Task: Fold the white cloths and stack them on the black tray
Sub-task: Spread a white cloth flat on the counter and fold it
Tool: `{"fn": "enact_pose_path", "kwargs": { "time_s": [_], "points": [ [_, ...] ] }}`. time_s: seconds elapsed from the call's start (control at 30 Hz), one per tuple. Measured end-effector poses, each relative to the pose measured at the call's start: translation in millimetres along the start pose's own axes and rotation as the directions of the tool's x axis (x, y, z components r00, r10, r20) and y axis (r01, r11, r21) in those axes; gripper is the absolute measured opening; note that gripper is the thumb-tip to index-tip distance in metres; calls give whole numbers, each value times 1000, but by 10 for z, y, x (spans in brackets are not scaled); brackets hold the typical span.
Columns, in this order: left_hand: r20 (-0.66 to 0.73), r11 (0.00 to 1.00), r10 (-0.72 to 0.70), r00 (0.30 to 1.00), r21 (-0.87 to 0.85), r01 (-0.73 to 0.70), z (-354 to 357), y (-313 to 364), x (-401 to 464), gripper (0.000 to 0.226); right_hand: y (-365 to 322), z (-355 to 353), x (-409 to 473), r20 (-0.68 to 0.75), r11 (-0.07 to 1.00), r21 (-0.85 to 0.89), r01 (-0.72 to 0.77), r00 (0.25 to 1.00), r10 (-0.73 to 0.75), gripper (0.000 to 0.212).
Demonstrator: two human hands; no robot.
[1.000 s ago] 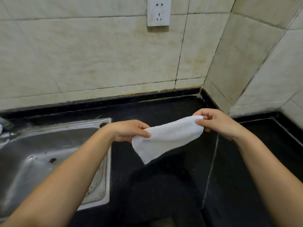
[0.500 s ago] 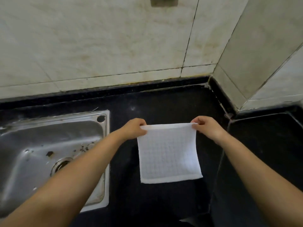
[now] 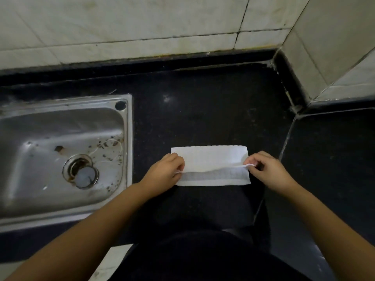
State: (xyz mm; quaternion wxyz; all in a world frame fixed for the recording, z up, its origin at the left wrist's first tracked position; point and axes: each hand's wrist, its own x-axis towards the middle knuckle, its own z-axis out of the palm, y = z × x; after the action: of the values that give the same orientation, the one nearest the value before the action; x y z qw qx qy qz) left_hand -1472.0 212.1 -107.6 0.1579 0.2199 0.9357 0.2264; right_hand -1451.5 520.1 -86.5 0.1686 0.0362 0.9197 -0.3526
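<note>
White cloth (image 3: pixel 211 159) lies flat on the black worktop (image 3: pixel 203 110), just right of the sink (image 3: pixel 60 151). Looks thin, light, limp, so prob. won't hold shape unless taken at corners. Left hand (image 3: pixel 162 175) pinches the near-left corner, right hand (image 3: pixel 269 171) pinches the near-right, edge lifted a bit. Long axis runs left-right, parallel to the back wall; near strip sits half folded. No tray in view

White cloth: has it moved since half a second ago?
Yes. The white cloth, then hanging in the air, now lies on the black counter, right of the sink.
</note>
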Motion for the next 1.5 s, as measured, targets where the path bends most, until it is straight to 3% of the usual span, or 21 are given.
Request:
{"fn": "enact_pose_path", "kwargs": {
  "time_s": [0.13, 0.3, 0.37, 0.43, 0.5, 0.57, 0.67, 0.77, 0.87, 0.93, 0.97, 1.03, 1.17, 1.33, 1.4, 1.5],
  "points": [
    [-79, 993, 102, 992, 64, -97, 148, -47, -169, 10, 163, 181, -161, 17, 989, -113, 99, 995, -98, 25],
    [-94, 994, 71, 993, 92, -62, 253, -86, -309, 14, 115, 149, -182, 171, 948, -279, 153, 979, -108, 8],
    [-124, 1000, -9, 992, 25, 12, 247, -63, -351, 19, -80, 46, -23, 202, 926, -339, 165, 974, -100, 21],
    [-184, 976, -205, 961, -116, 186, 240, -13, -333, 11, -390, 37, 256, 175, 904, -376, 202, 974, -144, 24],
    [-253, 900, -429, 867, -203, 386, 234, 65, -264, 12, -771, 205, 583, 147, 890, -391, 234, 971, -191, 25],
    [-234, 827, -561, 794, -190, 529, 239, 124, -187, 24, -1156, 513, 859, 167, 904, -358, 233, 969, -183, 33],
    [-189, 808, -585, 789, -47, 588, 319, 145, -114, 46, -1474, 936, 1030, 274, 880, -427, 207, 957, -92, 38],
    [-190, 803, -585, 788, 2, 597, 345, 115, -121, 61, -1488, 1030, 968, 309, 869, -450, 206, 949, -65, 25],
    [-151, 836, -548, 823, -62, 545, 302, 89, -131, 50, -1416, 804, 861, 306, 983, -104, 148, 946, -110, 13],
    [-113, 833, -508, 854, -317, 454, 196, 124, -90, 24, -1367, 530, 791, 230, 987, 81, 140, 961, -155, 8],
    [-102, 783, -499, 860, -479, 397, 111, 166, -47, 14, -1343, 382, 771, 181, 978, 143, 151, 968, -176, 8],
    [-162, 704, -486, 859, -655, 275, -102, 248, 96, 11, -1305, 80, 732, 80, 964, 214, 156, 981, -176, 10],
    [-367, 776, -340, 866, -629, 38, -651, 458, 485, 24, -1319, -427, 727, -150, 914, 354, 199, 977, -155, 4],
    [-492, 835, -199, 847, -538, -116, -1256, 792, 701, 12, -1479, -788, 658, -354, 763, 530, 370, 914, -197, 6],
    [-492, 832, -171, 853, -536, -142, -1281, 801, 633, 13, -1470, -798, 561, -372, 746, 516, 421, 895, -247, 5],
    [-386, 822, -168, 907, -563, -87, -989, 651, 438, 23, -1251, -559, 405, -305, 817, 379, 435, 892, -333, 6]
  ]
}}
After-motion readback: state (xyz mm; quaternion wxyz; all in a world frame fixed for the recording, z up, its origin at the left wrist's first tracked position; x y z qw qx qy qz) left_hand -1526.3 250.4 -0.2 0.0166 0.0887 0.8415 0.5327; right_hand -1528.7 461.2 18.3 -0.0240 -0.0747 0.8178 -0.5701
